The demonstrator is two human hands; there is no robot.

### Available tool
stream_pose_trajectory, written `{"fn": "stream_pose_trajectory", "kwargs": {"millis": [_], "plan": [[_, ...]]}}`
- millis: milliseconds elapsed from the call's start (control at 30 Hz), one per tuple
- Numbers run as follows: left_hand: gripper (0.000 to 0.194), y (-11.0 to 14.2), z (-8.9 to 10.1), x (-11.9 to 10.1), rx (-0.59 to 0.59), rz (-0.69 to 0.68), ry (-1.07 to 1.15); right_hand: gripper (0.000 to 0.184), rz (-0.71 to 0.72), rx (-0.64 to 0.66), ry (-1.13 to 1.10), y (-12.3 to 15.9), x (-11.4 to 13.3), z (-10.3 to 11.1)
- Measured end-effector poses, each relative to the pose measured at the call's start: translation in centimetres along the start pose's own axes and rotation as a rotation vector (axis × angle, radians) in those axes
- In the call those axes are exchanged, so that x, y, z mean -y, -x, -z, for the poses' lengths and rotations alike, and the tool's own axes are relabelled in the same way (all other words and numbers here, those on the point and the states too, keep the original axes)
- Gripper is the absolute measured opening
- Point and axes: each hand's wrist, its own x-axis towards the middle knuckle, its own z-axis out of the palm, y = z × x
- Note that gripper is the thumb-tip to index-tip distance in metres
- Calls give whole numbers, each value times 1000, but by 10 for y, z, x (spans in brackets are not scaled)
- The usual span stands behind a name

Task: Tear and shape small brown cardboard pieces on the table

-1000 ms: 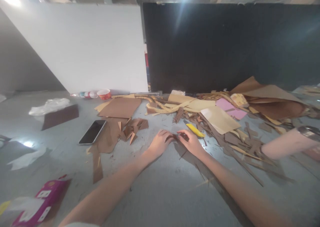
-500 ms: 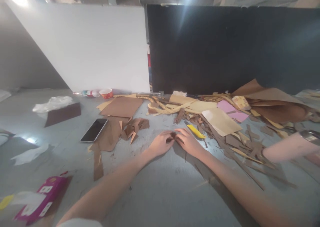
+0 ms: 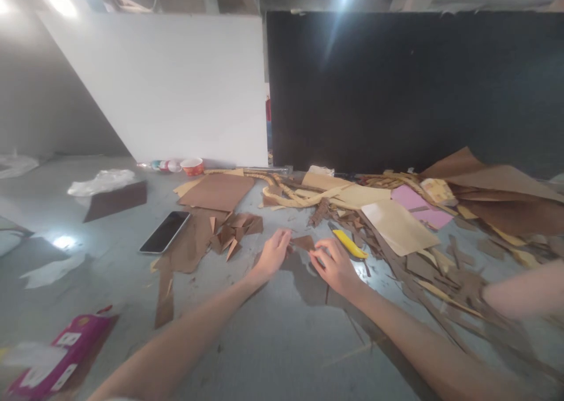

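Note:
Between my hands, a small brown piece of paper or leather (image 3: pixel 304 243) is held just above the grey table. My left hand (image 3: pixel 273 253) pinches its left end, fingers closed together. On the other side, my right hand (image 3: pixel 335 264) grips the right corner between thumb and fingertips. A yellow utility knife (image 3: pixel 349 244) lies just beyond my right hand. To the left of my left hand sits a pile of small folded brown pieces (image 3: pixel 235 231).
A phone (image 3: pixel 165 232) lies on brown sheets at left. Brown scraps (image 3: pixel 423 271) and a tan sheet (image 3: pixel 400 228) spread at right, where another person's arm (image 3: pixel 526 289) reaches in. A purple packet (image 3: pixel 66 351) lies front left. White and black panels (image 3: pixel 396 89) stand behind.
My hands have moved slightly apart, and the small brown piece, bunched between my fingers before, now shows flat between them. The other person's arm has shifted at right. The view has turned slightly.

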Motion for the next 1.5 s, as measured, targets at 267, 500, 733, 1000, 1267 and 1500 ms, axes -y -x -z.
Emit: {"fn": "stream_pose_trajectory", "kwargs": {"millis": [267, 500, 733, 1000, 1267, 1500], "plan": [[45, 4, 6, -11, 234, -72, 105, 11, -26, 111, -222, -2, 1, 0], [32, 5, 5, -10, 286, -91, 33, 17, -319, 129, -453, -7, -10, -6], [48, 6, 7, -16, 310, -106, -59, 29, -570, 222, -632, -9, -14, -7], [31, 15, 0, -22, 348, -170, -225, 26, -579, 169, -648, -3, -16, -12], [26, 17, 0, -26, 354, -191, -337, 27, -554, 188, -612, -4, -14, -9], [28, 17, 0, -25, 374, -165, -291, 28, -559, 181, -621, -4, -13, -8]]}}
